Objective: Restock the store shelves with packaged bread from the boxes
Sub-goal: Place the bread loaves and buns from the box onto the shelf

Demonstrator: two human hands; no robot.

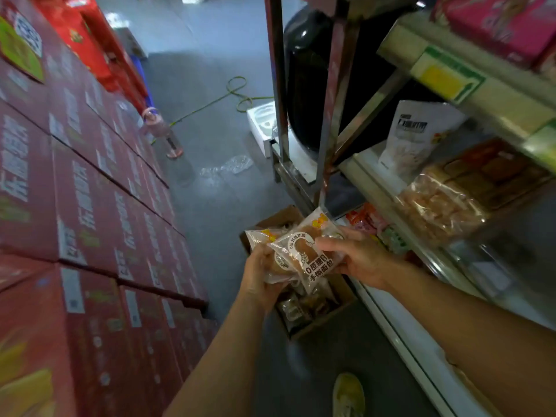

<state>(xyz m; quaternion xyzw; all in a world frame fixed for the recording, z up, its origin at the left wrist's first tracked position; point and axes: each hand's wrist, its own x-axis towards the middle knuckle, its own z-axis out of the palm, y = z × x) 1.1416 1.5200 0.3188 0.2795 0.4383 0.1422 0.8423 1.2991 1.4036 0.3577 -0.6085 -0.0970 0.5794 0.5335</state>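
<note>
- Both hands were up in front of the shelves, sharing a small bundle of bread packs.
- The left hand (260, 275) came from below, fingers curled round the lower pack (261, 236), which peeked out at the left behind the front one.
- The right hand (358, 258) reached in from the right, thumb and fingers pinching the edge of the top pack (310, 254), a clear wrapper with a white printed label over a brown loaf.
- The two packs overlapped, touching, the top one tilted with a corner pointing up.
- Directly beneath the hands sat an open cardboard box (328, 319) on the floor, with more wrapped loaves inside, dim and hard to count.
- The box stood just beside the white base of the shelf unit (400, 335) on the right.
- On the middle shelf lay a large clear bag of sliced bread (442, 203), with a white pouch (415, 136) standing behind it.
- Lower down, bright red and green packets (370, 224) showed just past the right hand.
- Pink boxes (496, 25) sat on the top shelf, above a yellow price tag (442, 78).
- To the left rose a stack of red cartons (90, 206).
- A pink bottle (162, 130) stood on the grey floor near them, a green cord (237, 94) looped farther back.
- One shoe (349, 392) showed at the bottom edge.
</note>
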